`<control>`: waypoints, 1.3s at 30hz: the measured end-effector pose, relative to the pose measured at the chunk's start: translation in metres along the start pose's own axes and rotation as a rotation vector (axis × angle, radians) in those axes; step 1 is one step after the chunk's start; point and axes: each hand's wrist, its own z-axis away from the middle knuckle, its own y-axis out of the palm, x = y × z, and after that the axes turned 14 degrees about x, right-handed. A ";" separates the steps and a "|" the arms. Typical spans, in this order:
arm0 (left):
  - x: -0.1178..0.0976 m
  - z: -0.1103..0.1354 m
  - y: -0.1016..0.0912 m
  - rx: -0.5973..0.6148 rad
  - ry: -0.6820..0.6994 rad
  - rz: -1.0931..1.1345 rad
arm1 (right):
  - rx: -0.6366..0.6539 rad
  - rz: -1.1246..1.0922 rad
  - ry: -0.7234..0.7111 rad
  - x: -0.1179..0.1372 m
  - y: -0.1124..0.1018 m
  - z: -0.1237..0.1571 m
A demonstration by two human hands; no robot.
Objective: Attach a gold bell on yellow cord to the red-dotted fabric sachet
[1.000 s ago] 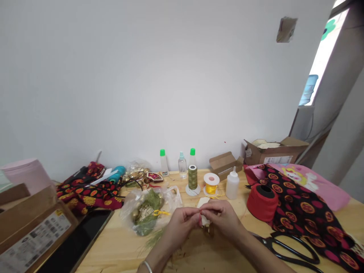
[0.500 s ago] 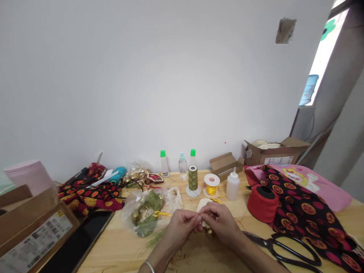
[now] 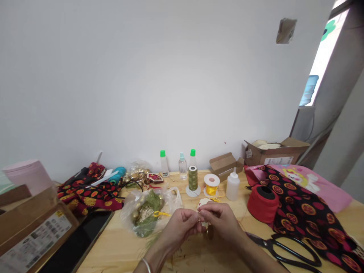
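My left hand (image 3: 184, 224) and my right hand (image 3: 220, 220) meet over the front middle of the wooden table, thumbs and fingertips pinched close together. A thin red cord (image 3: 199, 207) shows at the fingertips of both. Beneath my right fingers hangs a small gold bell (image 3: 209, 231), partly covered by the hand. Just behind the hands lies a cream-coloured flat piece (image 3: 203, 202), half hidden. To the left of my left hand is a clear plastic bag (image 3: 129, 212) holding gold bells and green tassels (image 3: 153, 201). Black-handled scissors (image 3: 284, 248) lie right of my right forearm.
Behind the hands stand a green thread spool (image 3: 193, 179), a yellow cord spool (image 3: 211, 185) and a white squeeze bottle (image 3: 233, 185). A red thread cone (image 3: 263, 204) sits by patterned black cloth (image 3: 307, 208). At left are a phone (image 3: 82, 239) and a cardboard box (image 3: 36, 231).
My hands have shifted slightly and the fingertips have changed their hold. The red cord loop seen between them earlier now stands up above the right fingertips. The other things stay in place.
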 end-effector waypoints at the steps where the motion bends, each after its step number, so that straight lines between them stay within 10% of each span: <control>1: 0.000 0.000 0.000 0.000 -0.013 -0.021 | 0.020 0.093 -0.033 0.001 -0.001 0.001; 10: -0.004 -0.003 0.002 -0.101 -0.098 -0.348 | 0.055 0.926 -0.266 0.005 -0.008 0.007; 25: -0.003 -0.004 0.005 -0.151 -0.087 -0.359 | -0.068 1.109 -0.412 0.001 0.004 0.007; 33: -0.005 -0.005 0.002 -0.145 0.010 -0.501 | -0.101 0.670 -0.117 -0.001 0.001 0.005; 39: -0.005 -0.005 0.000 -0.173 -0.002 -0.546 | -0.014 -0.061 0.151 -0.004 -0.001 -0.002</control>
